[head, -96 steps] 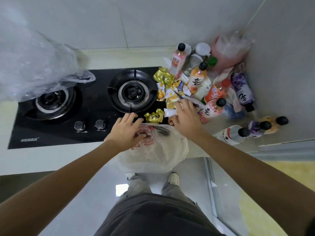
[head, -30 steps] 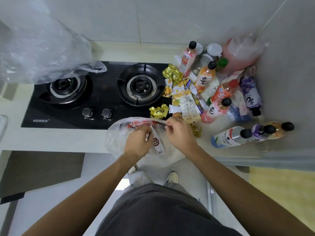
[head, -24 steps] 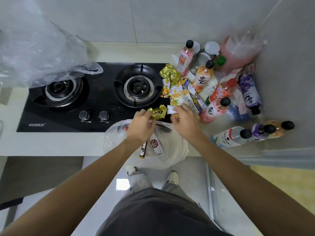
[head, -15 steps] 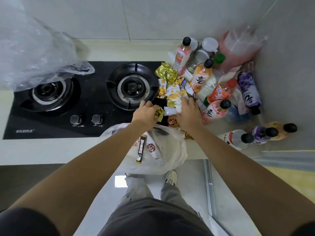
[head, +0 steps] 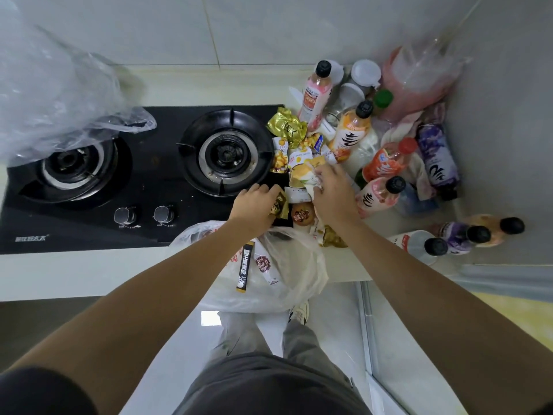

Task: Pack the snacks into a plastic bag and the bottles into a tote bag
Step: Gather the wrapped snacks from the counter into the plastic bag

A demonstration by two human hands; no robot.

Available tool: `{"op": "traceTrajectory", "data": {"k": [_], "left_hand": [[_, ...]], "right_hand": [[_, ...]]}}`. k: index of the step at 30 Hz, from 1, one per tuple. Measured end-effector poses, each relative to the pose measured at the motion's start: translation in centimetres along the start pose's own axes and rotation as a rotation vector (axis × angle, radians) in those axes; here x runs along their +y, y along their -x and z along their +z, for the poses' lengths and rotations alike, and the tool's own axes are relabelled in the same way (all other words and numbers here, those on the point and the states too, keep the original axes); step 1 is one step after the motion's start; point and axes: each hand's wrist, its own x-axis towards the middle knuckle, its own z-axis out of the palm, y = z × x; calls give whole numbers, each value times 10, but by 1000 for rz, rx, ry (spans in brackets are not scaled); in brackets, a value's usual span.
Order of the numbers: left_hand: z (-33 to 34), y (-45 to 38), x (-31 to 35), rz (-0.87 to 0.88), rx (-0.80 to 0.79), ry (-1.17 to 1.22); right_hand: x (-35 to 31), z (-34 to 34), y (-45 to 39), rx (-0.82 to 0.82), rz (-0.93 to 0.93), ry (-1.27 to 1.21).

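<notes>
A white plastic bag (head: 287, 277) hangs over the counter's front edge with a black stick pack (head: 244, 267) and other snack packets inside. My left hand (head: 254, 205) is closed on a gold foil snack (head: 279, 205) just beyond the bag's mouth. My right hand (head: 332, 193) grips a white and yellow packet (head: 305, 175) in the snack pile (head: 294, 148) beside the right burner. A round brown snack (head: 302, 214) lies between my hands. Several drink bottles (head: 353, 130) stand and lie at the right.
A black two-burner gas stove (head: 143, 175) fills the counter's left and middle. A crumpled clear plastic bag (head: 54, 94) rests over the left burner. A pink bag (head: 419, 76) sits in the back right corner against the wall. Three bottles (head: 460, 235) lie near the counter's right edge.
Both hands left the plastic bag's mouth and reached forward into the snack pile. My left hand closed on the gold foil snack, my right on a packet farther back.
</notes>
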Motion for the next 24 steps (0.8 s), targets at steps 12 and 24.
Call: {"op": "traceTrajectory", "data": {"k": [12, 24], "left_hand": [[-24, 115, -10, -232, 260, 328], [26, 206, -12, -577, 141, 411]], "right_hand": [[-73, -13, 60, 36, -142, -370], [-115, 13, 150, -207, -421, -378]]}}
